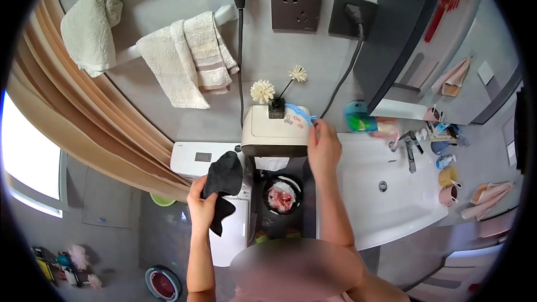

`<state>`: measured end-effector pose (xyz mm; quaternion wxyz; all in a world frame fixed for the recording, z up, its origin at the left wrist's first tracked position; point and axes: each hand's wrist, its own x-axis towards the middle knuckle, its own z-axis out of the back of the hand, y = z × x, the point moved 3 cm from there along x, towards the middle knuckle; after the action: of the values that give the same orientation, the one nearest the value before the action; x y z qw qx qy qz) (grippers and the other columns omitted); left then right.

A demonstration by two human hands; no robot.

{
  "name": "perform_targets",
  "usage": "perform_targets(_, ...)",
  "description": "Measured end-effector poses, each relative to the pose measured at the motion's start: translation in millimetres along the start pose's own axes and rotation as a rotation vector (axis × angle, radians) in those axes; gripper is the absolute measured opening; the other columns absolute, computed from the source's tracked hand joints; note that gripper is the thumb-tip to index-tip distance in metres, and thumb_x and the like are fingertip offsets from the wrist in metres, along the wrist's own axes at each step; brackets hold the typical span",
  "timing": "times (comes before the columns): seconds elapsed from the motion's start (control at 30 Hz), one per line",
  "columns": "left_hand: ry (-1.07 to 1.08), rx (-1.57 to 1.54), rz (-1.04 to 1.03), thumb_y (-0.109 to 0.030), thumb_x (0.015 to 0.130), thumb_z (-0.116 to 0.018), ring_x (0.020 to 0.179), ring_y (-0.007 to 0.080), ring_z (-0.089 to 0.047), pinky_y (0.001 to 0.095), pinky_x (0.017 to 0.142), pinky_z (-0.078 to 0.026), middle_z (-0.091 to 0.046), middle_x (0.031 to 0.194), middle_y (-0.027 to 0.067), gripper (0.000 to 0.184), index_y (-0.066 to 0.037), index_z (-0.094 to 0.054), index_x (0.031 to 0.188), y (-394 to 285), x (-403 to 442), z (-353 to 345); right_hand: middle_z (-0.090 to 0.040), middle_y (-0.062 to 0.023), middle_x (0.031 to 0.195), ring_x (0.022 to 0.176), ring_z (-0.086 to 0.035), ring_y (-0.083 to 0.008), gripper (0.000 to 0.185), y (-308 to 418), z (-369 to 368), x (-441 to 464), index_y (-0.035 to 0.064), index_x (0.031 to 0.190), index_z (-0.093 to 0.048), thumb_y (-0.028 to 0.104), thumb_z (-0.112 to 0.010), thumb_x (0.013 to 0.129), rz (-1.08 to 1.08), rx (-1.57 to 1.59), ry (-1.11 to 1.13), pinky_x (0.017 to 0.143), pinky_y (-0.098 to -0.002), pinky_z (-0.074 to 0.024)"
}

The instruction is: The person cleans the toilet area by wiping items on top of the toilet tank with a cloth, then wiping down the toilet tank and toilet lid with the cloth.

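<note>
The left hand point(202, 206) was closed around a black cloth point(225, 173). The right hand point(325, 148), half curled, was at a blue strip point(299, 112) on a box point(267, 130); I couldn't tell if it gripped.

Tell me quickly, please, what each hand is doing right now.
Left hand: closed, holding the dark cloth.
Right hand: fingertips at the end of the blue strip on the cream box; whether they grip it cannot be told.

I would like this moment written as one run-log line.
left hand: holding dark cloth | right hand: at blue strip, grip unclear | cream box: under blue strip | washbasin: at right
</note>
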<state>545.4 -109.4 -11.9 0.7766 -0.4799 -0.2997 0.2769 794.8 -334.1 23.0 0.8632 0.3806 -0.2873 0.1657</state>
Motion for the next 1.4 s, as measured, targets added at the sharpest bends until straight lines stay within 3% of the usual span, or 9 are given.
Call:
perform_targets(0.43, 0.087, -0.106, 0.050, 0.009, 0.072, -0.064, 0.108, 0.0248, -0.062, 0.0317, 0.096, -0.045, -0.066, 0.111, 0.0138, 0.043, 0.002, -0.066, 0.114, -9.6, -5.4, -31.8, -0.061, -0.0112, 0.077, 0.069, -0.062, -0.0317, 0.012, -24.1, -5.4, -4.0, 0.0048, 0.085, -0.059, 0.014, -0.065, 0.088, -0.042, 0.049, 0.022, 0.063, -0.0435, -0.0486)
perform_targets(0.53, 0.081, -0.091, 0.049, 0.009, 0.072, -0.064, 0.107, 0.0252, -0.063, 0.0318, 0.095, -0.046, -0.066, 0.112, 0.0140, 0.043, 0.002, -0.066, 0.114, -7.2, -6.3, -29.5, -0.062, -0.0079, 0.084, 0.079, -0.062, -0.0296, 0.010, 6.9, 2.1, -21.7, 0.0080, 0.088, -0.060, 0.016, -0.067, 0.087, 0.213, 0.118, 0.122, 0.067, -0.0420, -0.0494)
perform_targets(0.87, 0.133, -0.041, 0.029, 0.009, 0.071, -0.064, 0.105, 0.0246, -0.063, 0.0318, 0.094, -0.047, -0.066, 0.111, 0.0132, 0.045, 0.002, -0.066, 0.115, -16.7, -14.9, -32.7, -0.057, -0.0081, 0.079, 0.079, -0.060, -0.0265, 0.030, 26.7, -7.8, -47.2, 0.0063, 0.111, -0.066, 0.020, -0.071, 0.085, 0.109, 0.221, 0.229, 0.065, -0.0416, -0.0476)
perform_targets(0.97, 0.226, -0.206, 0.203, 0.009, 0.072, -0.064, 0.106, 0.0211, -0.062, 0.0308, 0.094, -0.047, -0.066, 0.114, 0.0108, 0.045, 0.002, -0.066, 0.117, -25.0, -20.1, -50.5, -0.059, -0.0151, 0.119, 0.103, -0.057, -0.0269, 0.053, 27.4, 12.1, -97.7, 0.0077, 0.135, -0.055, 0.022, -0.071, 0.086, 0.283, 0.488, 0.469, 0.076, -0.0323, -0.0487)
perform_targets(1.03, 0.320, -0.414, 0.389, 0.011, 0.075, -0.063, 0.111, 0.0162, -0.059, 0.0282, 0.096, -0.047, -0.064, 0.123, 0.0089, 0.053, 0.002, -0.061, 0.127, -11.4, -28.4, -76.2, -0.045, -0.0199, 0.144, 0.138, -0.033, -0.0404, 0.070, 22.4, 6.0, -132.0, 0.0056, 0.146, -0.041, 0.035, -0.069, 0.089, -0.092, 0.942, 0.763, 0.114, -0.0462, -0.0265)
perform_targets(1.17, 0.703, -0.865, 0.357, -0.007, 0.085, -0.050, 0.128, 0.0164, -0.048, 0.0263, 0.106, -0.037, -0.047, 0.145, 0.0084, 0.067, -0.006, -0.036, 0.151, -63.6, -45.6, -128.2, -0.047, -0.0189, 0.144, 0.134, -0.045, -0.0315, 0.064, -13.3, 17.7, -127.3, -0.0001, 0.146, -0.037, 0.015, -0.063, 0.090, -0.333, 0.966, 0.492, 0.111, -0.0410, -0.0348)
perform_targets(1.23, 0.791, -0.714, 0.325, -0.009, 0.087, -0.050, 0.132, 0.0213, -0.045, 0.0314, 0.110, -0.033, -0.045, 0.148, 0.0092, 0.066, -0.006, -0.036, 0.151, -60.8, -48.8, -143.4, -0.050, -0.0190, 0.141, 0.130, -0.050, -0.0286, 0.058, -36.4, 28.1, -107.3, -0.0017, 0.141, -0.044, 0.001, -0.059, 0.086, -0.284, 0.880, 0.295, 0.109, -0.0382, -0.0379)
perform_targets(1.33, 0.362, -0.137, -0.309, -0.005, 0.089, -0.061, 0.132, 0.0297, -0.045, 0.0385, 0.110, -0.034, -0.050, 0.142, 0.0159, 0.053, -0.003, -0.047, 0.141, -63.3, -22.0, -138.2, -0.057, -0.0191, 0.134, 0.127, -0.053, -0.0296, 0.051, -47.1, 39.0, -50.4, -0.0016, 0.136, -0.050, -0.001, -0.055, 0.085, -0.174, 0.782, 0.144, 0.107, -0.0364, -0.0391)
perform_targets(1.4, 0.064, 0.194, -0.364, -0.011, 0.091, -0.064, 0.135, 0.0405, -0.039, 0.0436, 0.112, -0.032, -0.039, 0.148, 0.0237, 0.058, -0.004, -0.043, 0.144, -51.1, 5.0, -128.4, -0.060, -0.0184, 0.129, 0.122, -0.056, -0.0311, 0.049, -42.4, 25.6, -13.5, 0.0028, 0.133, -0.055, 0.003, -0.056, 0.083, -0.076, 0.694, 0.274, 0.104, -0.0370, -0.0414)
